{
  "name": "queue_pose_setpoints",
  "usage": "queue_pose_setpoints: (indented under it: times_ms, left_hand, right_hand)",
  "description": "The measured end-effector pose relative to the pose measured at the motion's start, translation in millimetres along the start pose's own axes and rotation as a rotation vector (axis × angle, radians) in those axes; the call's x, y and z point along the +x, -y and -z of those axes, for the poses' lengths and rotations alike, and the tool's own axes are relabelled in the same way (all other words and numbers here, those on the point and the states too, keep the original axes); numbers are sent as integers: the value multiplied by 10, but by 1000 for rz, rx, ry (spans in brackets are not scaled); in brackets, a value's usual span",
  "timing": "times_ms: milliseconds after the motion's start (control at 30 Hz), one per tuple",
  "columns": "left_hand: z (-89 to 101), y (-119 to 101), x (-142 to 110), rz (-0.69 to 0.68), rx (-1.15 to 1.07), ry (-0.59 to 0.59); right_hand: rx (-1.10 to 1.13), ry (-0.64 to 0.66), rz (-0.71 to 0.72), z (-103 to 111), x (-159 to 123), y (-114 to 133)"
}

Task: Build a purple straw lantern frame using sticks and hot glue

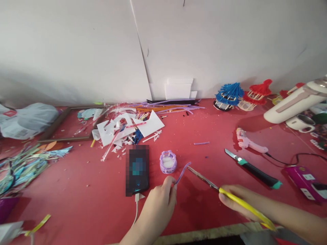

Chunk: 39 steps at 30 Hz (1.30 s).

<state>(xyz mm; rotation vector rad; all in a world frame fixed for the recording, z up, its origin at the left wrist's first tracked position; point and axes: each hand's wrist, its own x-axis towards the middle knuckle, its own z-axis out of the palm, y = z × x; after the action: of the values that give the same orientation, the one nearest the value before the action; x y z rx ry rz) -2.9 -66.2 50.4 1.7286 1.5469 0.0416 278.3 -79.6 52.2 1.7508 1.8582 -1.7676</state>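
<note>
My left hand (162,200) pinches a purple pipe cleaner (182,173), whose free end sticks up to the right. In my right hand (236,200) are yellow-handled scissors (205,180), their blades pointing left with the tip close to that free end. Whether the blades are parted is hard to make out. Just beyond my left hand sits a small round purple pipe-cleaner frame (168,162) with a white base and pale short posts. A short cut purple piece (201,143) lies farther back on the red table (102,214).
A phone (139,170) on a cable lies left of the frame. At right are a utility knife (254,170), a pink glue gun (250,143) with a cord, and a white bottle (293,102). Paper scraps (150,126) and pipe cleaners (168,106) lie at the back.
</note>
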Motion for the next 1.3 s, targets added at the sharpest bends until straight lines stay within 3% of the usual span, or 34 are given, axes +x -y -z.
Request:
queue_pose_setpoints:
  times_ms: [67, 267, 500, 633, 867, 1300]
  left_hand:
    - [3, -33, 25, -28, -6, 4]
    - [100, -44, 146, -66, 22, 12]
    - [222, 5, 275, -63, 60, -42]
    - [206, -11, 305, -61, 67, -31]
    - [211, -20, 309, -38, 58, -49]
    - [108, -42, 267, -6, 45, -49]
  right_hand:
    - [-1, -43, -2, -39, 6, 18]
    - [137, -29, -228, -74, 27, 30]
    - [253, -171, -266, 15, 111, -101]
    - [329, -125, -282, 6, 134, -165]
    - [185, -57, -294, -30, 131, -131]
    - [152, -7, -265, -44, 161, -49]
